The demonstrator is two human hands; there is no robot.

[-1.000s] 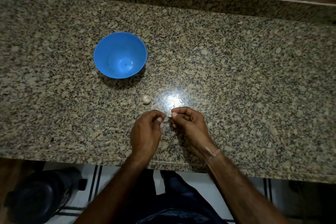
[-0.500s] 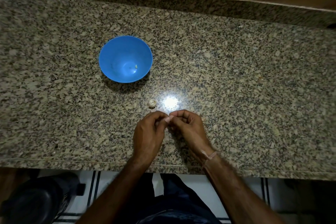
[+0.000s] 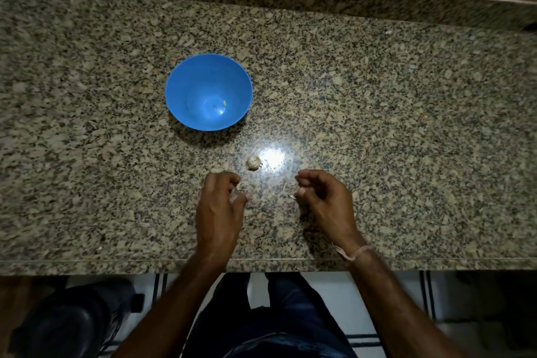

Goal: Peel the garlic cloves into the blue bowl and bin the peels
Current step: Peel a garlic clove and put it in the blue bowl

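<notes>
Hands sit low in the centre of the frame over a speckled granite counter [image 3: 406,125]. My left hand [image 3: 220,206] has its fingers curled inward; I cannot tell whether a clove is inside them. My right hand [image 3: 324,197], just right of centre, pinches what looks like a thin sliver of peel [image 3: 290,196], held away from the bowl, likely so skins stay out. One garlic clove [image 3: 252,162] lies on the stone just above my hands, within easy reach. The blue bowl [image 3: 186,87] stands upper left of centre, with a small pale piece [image 3: 224,103] inside. A dark container [image 3: 58,325], possibly the bin, sits at lower left.
</notes>
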